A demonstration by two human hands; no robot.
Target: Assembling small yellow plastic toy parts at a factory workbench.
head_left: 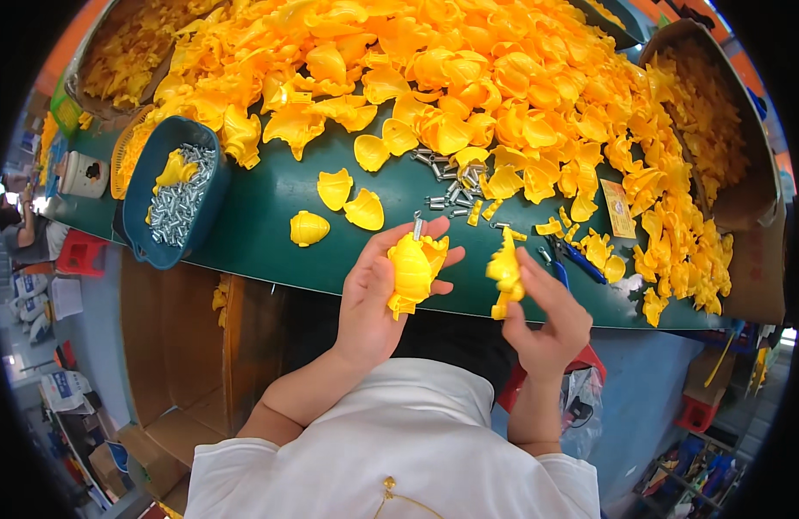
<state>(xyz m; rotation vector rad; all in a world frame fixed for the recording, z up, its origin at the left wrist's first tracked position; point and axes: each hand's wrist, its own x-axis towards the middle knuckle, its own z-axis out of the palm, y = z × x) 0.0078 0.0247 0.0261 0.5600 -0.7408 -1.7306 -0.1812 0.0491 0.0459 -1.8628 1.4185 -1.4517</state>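
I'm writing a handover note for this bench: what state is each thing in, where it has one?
Left hand: curled around the yellow shell
Yellow shell: held, metal spring projecting at its top
Right hand: pinching the yellow part
Yellow part: held, apart from the shell
Blue basin: open, holding loose springs
Right cardboard box: open, holding yellow pieces
Pliers: lying on the table, unheld
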